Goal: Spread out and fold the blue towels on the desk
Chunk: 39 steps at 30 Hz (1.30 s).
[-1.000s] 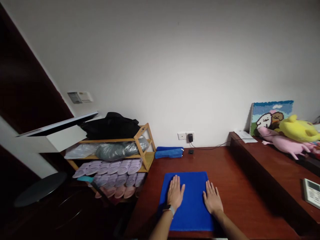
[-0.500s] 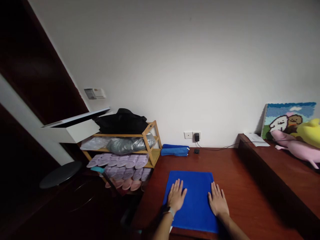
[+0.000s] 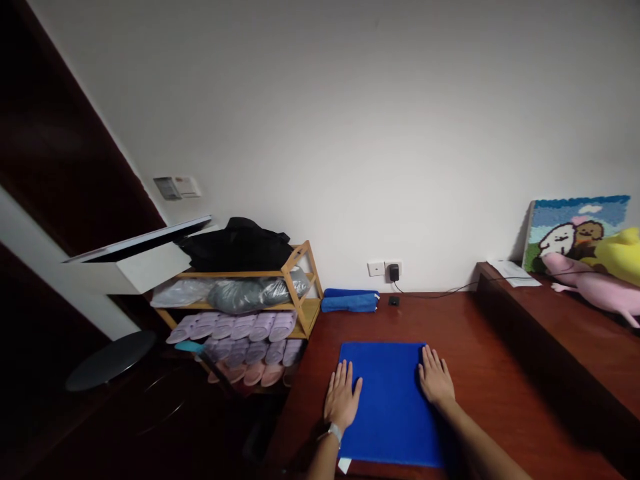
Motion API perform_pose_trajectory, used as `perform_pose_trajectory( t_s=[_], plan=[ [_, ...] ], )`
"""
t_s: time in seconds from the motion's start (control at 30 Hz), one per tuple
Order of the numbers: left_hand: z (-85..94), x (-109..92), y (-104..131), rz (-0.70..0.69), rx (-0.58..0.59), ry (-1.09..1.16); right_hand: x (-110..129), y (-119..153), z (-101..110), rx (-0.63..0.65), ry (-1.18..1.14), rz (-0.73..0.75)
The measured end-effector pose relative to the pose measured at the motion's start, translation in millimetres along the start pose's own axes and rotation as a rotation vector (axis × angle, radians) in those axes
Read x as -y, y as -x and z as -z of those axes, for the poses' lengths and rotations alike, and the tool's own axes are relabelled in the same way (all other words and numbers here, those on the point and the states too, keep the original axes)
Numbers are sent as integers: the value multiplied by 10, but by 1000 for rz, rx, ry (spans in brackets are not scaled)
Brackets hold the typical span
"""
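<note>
A blue cloth (image 3: 387, 400), like a towel, lies spread flat on the reddish-brown wooden table (image 3: 490, 393). A small white tag (image 3: 345, 465) sticks out from its near left corner. My left hand (image 3: 343, 397), with a watch on the wrist, rests flat with fingers stretched across the cloth's left edge. On the opposite side, my right hand (image 3: 436, 377) lies flat over the right edge, close to the far right corner. Both hands are open and grip nothing.
Folded blue cloths (image 3: 350, 301) lie by the wall, near a plugged-in black adapter (image 3: 394, 272). To the left stands a wooden rack (image 3: 305, 293) with slippers, bags and a white box (image 3: 150, 263). A raised ledge (image 3: 565, 300) at right holds a pink plush toy (image 3: 595, 287).
My right hand has slid away from me along the cloth's right edge. My left hand has shifted a little left, onto the left edge. The view has turned slightly.
</note>
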<state>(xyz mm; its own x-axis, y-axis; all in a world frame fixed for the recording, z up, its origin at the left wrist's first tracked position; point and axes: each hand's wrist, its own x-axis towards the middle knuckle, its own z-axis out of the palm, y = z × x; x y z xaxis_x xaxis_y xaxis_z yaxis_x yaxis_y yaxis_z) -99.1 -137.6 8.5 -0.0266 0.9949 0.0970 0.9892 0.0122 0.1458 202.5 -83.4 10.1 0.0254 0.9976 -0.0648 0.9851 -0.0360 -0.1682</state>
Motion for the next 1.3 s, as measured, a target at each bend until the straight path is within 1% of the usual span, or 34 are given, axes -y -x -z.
perform_pose_trajectory(
  t_s=[0.1,0.17,0.3,0.47,0.53,0.57,0.6,0.67,0.73,0.83,0.87,0.9,0.93,0.97,1.0,1.03,1.1,1.23,1.3],
  plan=[
    [-1,25,5,4,19,1,15,-195,-12,16,-40,21],
    [-14,31,5,10,26,-11,5,-262,-64,11,-62,34],
    [-13,21,-12,23,38,-22,-26,-287,-165,-10,-83,49],
    [64,34,-96,69,155,2,-27,-289,-173,-17,-100,44],
    [79,-11,-171,99,169,-19,-19,-292,-152,-12,-106,44],
    [74,-71,-220,123,155,-38,-13,-292,-139,-7,-107,44],
    [58,-163,-276,141,125,-55,-8,-292,-125,-2,-106,43],
    [-8,-453,-398,117,50,-61,0,-290,-100,6,-99,40],
    [-113,-852,-513,-11,2,-8,-3,-288,-91,8,-88,40],
    [-306,-1460,-635,-249,3,128,-34,-291,-118,10,-75,62],
    [-366,-1609,-662,-296,10,163,-47,-295,-135,9,-71,74],
    [-420,-1713,-684,-326,15,189,-60,-300,-155,7,-67,85],
    [-461,-1764,-702,-343,22,203,-69,-307,-173,6,-63,94],
    [-488,-1759,-718,-352,30,207,-74,-313,-189,3,-57,96],
    [-498,-1698,-731,-355,35,200,-74,-319,-201,0,-53,91],
    [-489,-1586,-744,-352,41,184,-70,-324,-208,-3,-51,84],
    [-421,-1242,-768,-298,49,127,-55,-329,-211,-14,-62,65],
    [-204,-414,-819,-85,29,-9,-41,-315,-206,-19,-97,53],
    [-134,-126,-831,-11,15,-50,-48,-302,-213,-24,-88,55]
  ],
)
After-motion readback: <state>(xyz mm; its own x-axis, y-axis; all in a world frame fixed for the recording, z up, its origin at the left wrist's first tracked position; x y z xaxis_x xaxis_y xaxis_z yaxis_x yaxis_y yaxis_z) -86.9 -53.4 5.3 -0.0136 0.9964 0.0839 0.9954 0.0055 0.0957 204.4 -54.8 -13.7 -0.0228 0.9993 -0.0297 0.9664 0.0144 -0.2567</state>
